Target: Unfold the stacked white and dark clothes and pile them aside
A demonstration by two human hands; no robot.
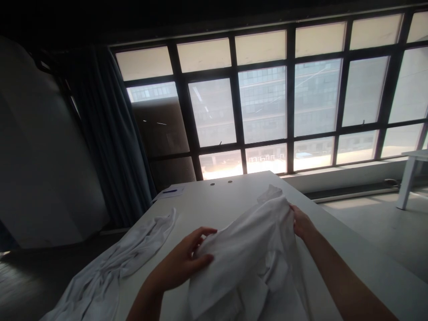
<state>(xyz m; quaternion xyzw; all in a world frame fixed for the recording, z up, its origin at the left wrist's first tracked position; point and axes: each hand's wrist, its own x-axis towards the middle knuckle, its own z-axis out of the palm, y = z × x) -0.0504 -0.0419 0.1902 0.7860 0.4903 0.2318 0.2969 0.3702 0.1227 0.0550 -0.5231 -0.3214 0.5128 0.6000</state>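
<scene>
A rumpled white garment (pixel 245 240) lies across the near part of the white table, some of it lifted in loose folds. At its upper right edge, my right hand (pixel 301 222) is closed on the fabric, fingertips partly hidden behind it. My left hand (pixel 187 256) is at the garment's left edge, thumb and forefinger spread apart against the cloth; its other fingers are mostly hidden. Along the table's left side lies a second crumpled white garment (pixel 130 254), apart from both hands.
The white table (pixel 214 200) has two round cable holes near its far end. A blue pen (pixel 170 191) rests on paper at the far left corner. Beyond stand a large window (pixel 264 107) and a dark blue curtain (pixel 110 133). Another white table (pixel 409 174) is at right.
</scene>
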